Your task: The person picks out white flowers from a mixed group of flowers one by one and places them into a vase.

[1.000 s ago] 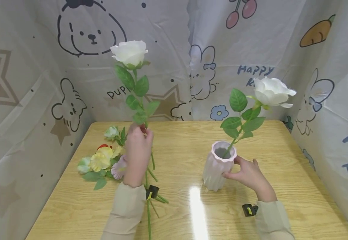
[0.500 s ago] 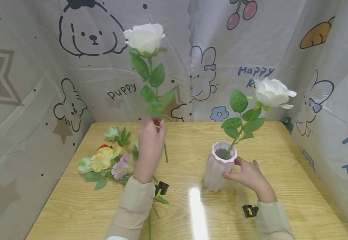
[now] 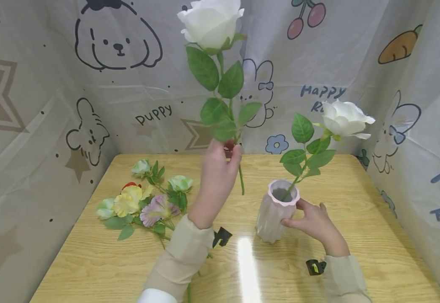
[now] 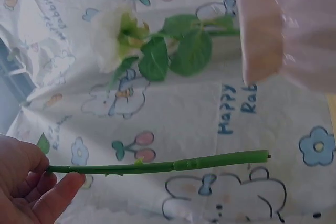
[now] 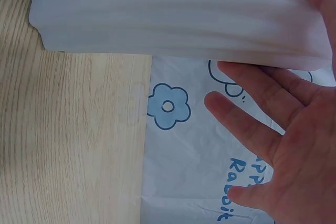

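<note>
My left hand (image 3: 217, 179) pinches an artificial white rose (image 3: 212, 25) by its stem, just below the leaves, and holds it upright above the table. The lower end of its green stem (image 4: 226, 160) juts out past the fingers in the left wrist view. To the right, a pale pink fluted vase (image 3: 274, 214) stands on the table, its mouth facing up. My right hand (image 3: 316, 221) grips it near the scalloped rim, thumb on the near side; in the right wrist view some fingers stick out apart from the vase wall (image 5: 173, 14). Another white rose (image 3: 345, 120) leans rightward out of the vase.
Several artificial flowers lie at the left of the wooden table (image 3: 299, 277), among them a yellow flower (image 3: 129, 200), a purple flower (image 3: 155, 210) and a pale green rose (image 3: 180, 182). A printed curtain (image 3: 159, 88) surrounds the table's back and sides.
My left hand has moved right and up with its white rose, away from the lying flowers and nearer the vase. My right hand and the vase have stayed in place.
</note>
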A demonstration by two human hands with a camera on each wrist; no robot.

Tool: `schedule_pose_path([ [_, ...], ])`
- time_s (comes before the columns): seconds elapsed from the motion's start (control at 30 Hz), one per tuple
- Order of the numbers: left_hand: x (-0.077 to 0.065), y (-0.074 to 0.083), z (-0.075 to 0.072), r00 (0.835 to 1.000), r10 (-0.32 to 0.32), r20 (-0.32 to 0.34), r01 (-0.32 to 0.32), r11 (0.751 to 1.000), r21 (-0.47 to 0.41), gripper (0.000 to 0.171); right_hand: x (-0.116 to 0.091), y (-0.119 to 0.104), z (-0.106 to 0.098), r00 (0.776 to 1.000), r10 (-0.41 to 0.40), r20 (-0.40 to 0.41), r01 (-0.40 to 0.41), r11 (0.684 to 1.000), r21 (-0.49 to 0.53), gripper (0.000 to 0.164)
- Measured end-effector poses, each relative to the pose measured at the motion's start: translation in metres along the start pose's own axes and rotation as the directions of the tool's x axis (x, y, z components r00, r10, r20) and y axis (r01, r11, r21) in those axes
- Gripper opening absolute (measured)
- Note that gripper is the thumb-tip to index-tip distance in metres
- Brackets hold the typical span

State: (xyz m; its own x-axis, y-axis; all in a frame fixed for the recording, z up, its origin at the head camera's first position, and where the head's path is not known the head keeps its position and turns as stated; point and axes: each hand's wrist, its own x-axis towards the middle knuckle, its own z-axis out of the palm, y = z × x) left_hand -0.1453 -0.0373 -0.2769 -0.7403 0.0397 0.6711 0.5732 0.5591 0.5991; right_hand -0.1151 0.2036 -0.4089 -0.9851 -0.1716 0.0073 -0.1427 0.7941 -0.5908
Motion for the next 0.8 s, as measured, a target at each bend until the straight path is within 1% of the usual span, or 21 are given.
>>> schedule_pose_path([
  [0.13,0.003,0.013,0.01,0.999,0.043,0.018,-0.042,0.998,-0.044,0.018,0.0,-0.001,0.0,1.0,0.003,0.009,-0.003,1.0,-0.003,0.073],
  [0.27,0.005,0.025,0.019,0.995,0.094,0.029,-0.09,0.991,-0.102,0.02,0.0,0.0,0.0,1.0,0.017,0.022,-0.017,1.0,0.001,0.075],
  [0.4,0.005,0.035,0.027,0.992,0.119,0.051,-0.111,0.983,-0.145,0.021,0.0,0.0,0.0,0.999,0.028,0.028,-0.028,1.0,-0.001,0.077],
  [0.47,0.003,0.038,0.03,0.991,0.117,0.067,-0.105,0.981,-0.161,0.02,0.0,-0.001,-0.001,0.999,0.027,0.026,-0.027,1.0,-0.004,0.077],
  [0.57,-0.002,0.037,0.038,0.989,0.115,0.094,-0.097,0.98,-0.173,0.018,0.0,0.0,-0.001,1.0,0.022,0.019,-0.022,1.0,-0.006,0.077],
  [0.67,-0.011,0.031,0.048,0.985,0.086,0.148,-0.063,0.986,-0.153,0.016,0.001,0.0,0.0,1.0,0.013,0.013,-0.013,1.0,-0.015,0.076],
  [0.73,-0.017,0.024,0.056,0.979,0.065,0.193,-0.039,0.99,-0.133,0.017,0.001,0.001,0.0,1.0,0.009,0.008,-0.009,1.0,-0.022,0.075],
  [0.8,-0.024,0.019,0.064,0.969,0.033,0.245,-0.006,0.994,-0.111,0.017,0.001,0.001,0.0,1.0,0.008,0.007,-0.008,1.0,-0.027,0.074],
])
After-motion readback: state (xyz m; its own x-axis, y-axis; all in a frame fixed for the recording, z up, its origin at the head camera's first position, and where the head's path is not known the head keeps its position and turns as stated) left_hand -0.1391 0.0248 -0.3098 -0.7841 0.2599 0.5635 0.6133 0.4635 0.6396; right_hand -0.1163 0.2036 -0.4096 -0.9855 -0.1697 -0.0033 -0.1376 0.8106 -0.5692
